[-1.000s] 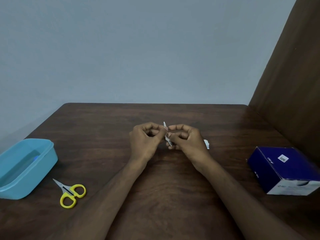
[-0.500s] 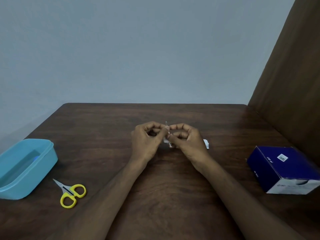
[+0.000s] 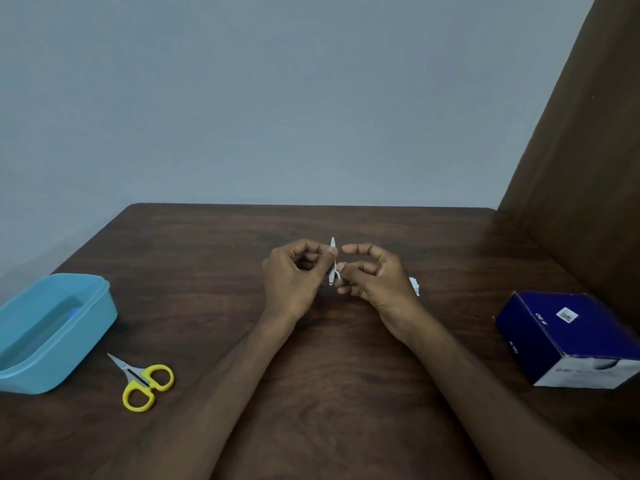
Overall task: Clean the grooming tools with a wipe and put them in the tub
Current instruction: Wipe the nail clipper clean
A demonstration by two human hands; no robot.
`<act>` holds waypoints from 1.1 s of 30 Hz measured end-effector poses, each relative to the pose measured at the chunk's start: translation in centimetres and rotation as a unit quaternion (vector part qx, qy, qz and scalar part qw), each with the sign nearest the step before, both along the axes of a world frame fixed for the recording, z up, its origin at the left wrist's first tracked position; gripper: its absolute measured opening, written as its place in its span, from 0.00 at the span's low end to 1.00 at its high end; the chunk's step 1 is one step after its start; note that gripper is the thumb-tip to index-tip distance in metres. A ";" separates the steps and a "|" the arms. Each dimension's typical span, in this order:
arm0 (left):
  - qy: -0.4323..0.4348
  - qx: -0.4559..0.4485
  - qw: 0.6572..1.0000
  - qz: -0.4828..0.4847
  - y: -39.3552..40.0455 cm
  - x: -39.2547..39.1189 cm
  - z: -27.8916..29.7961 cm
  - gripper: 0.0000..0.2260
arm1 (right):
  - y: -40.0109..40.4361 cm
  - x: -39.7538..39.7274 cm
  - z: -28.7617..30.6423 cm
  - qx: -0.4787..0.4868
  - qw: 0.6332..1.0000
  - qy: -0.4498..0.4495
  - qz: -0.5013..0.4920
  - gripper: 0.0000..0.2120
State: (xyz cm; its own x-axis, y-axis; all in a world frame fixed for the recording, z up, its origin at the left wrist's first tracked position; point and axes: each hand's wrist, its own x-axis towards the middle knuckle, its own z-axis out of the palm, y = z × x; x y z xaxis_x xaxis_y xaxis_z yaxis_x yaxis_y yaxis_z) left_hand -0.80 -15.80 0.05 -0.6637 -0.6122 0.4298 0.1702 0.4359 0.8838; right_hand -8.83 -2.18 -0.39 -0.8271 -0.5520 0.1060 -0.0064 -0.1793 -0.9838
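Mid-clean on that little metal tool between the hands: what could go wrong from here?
1. The left hand only pinches the thin metal tool at its fingertips; it may slip onto the table.
2. Its pointed tip sticks up near the right hand fingers and could prick them.
3. The scissors lie outside the tub, easy to skip.

The right hand (image 3: 374, 275) has drawn slightly right, its forefinger now clear of the small metal tool (image 3: 332, 261). The left hand (image 3: 294, 275) alone pinches it, tip upright.
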 end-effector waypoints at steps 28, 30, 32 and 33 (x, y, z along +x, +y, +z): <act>-0.068 0.017 0.995 -0.066 0.1 0.3 -0.1 0.12 | 0.0 -1.0 -0.4 0.064 0.985 0.132 -0.095 0.18; -0.084 -0.015 0.993 -0.076 0.2 0.2 -0.1 0.17 | 0.2 -1.3 -0.4 0.079 0.983 0.129 -0.100 0.15; -0.098 -0.057 0.990 -0.081 0.3 0.2 -0.2 0.24 | 0.3 -1.6 -0.5 0.091 0.980 0.150 -0.096 0.09; -0.103 -0.070 0.989 -0.084 0.3 0.1 -0.3 0.26 | 0.4 -1.5 -0.5 0.101 0.976 0.168 -0.095 0.05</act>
State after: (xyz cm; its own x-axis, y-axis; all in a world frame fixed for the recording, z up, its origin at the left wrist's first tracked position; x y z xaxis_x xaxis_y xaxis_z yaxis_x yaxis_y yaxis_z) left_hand -0.71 -15.51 -0.23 -0.8332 -0.4303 0.3473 0.0726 0.5375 0.8401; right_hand -10.37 -1.79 -0.89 -0.8540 -0.4291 0.2943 -0.3493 0.0535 -0.9355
